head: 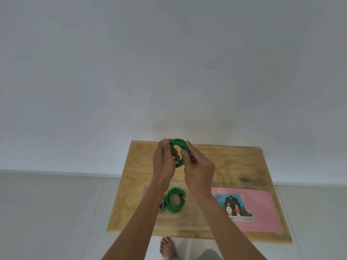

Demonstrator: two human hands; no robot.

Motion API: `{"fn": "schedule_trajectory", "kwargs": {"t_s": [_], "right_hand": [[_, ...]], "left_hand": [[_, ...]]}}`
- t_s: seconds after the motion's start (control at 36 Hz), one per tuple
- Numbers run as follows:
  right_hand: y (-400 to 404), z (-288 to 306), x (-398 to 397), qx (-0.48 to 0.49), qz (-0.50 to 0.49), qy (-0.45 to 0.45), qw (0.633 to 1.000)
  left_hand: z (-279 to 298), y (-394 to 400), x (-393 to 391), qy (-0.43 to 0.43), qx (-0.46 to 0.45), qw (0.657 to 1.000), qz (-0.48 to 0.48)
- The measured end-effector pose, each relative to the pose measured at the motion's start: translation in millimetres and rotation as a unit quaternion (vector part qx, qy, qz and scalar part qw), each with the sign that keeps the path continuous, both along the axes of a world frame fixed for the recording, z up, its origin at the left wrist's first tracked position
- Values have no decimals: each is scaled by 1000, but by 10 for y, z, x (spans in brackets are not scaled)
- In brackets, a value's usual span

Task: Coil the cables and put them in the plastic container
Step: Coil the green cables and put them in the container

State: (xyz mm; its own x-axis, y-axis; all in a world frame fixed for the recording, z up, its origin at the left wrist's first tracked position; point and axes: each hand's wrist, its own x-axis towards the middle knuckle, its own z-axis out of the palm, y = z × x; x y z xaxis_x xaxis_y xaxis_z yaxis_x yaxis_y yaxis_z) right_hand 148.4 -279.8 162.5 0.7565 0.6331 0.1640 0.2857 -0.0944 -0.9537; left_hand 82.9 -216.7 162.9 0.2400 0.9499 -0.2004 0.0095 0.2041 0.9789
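Observation:
I hold a coiled green cable (178,143) up above the far part of the wooden table (234,166). My left hand (164,162) grips its left side and my right hand (199,167) grips its right side, each with fingers closed on the loops. A second green cable (174,200), also coiled, lies inside a clear plastic container (148,188) on the table below my wrists. The container is faint and partly hidden by my left forearm.
A pink lid or sheet (262,209) with a printed picture lies on the table's right side. A white wall rises behind the table. My bare foot (168,248) stands on the light floor by the table's near edge.

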Motion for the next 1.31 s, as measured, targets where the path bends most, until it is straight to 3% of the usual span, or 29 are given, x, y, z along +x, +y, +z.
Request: {"fn": "schedule_trajectory", "kwargs": {"t_s": [0.19,0.58,0.75,0.86,0.97,1.17,1.31], "right_hand": [[-282,-40,102,-4,8,-21,1000],[-1127,-468,262,-73,-5,-26,997],[-1289,-665,259,-115,-1,-21,993],[-1320,-759,302,-180,-2,-47,982],[-1285,-878,324,-271,12,-53,961],[-1067,-976,214,-406,42,-123,905],[-893,-1104,153,-468,58,-189,861]], "left_hand": [[29,-249,-4,-19,-4,999,-32],[-430,-1066,-42,77,-4,993,-89],[-706,-1173,-146,166,19,976,-139],[-812,-1125,-236,230,69,965,-107],[-995,-955,-456,320,159,933,-35],[-1421,-596,-893,506,205,836,-52],[-1595,-508,-1004,511,189,833,-103]]}}
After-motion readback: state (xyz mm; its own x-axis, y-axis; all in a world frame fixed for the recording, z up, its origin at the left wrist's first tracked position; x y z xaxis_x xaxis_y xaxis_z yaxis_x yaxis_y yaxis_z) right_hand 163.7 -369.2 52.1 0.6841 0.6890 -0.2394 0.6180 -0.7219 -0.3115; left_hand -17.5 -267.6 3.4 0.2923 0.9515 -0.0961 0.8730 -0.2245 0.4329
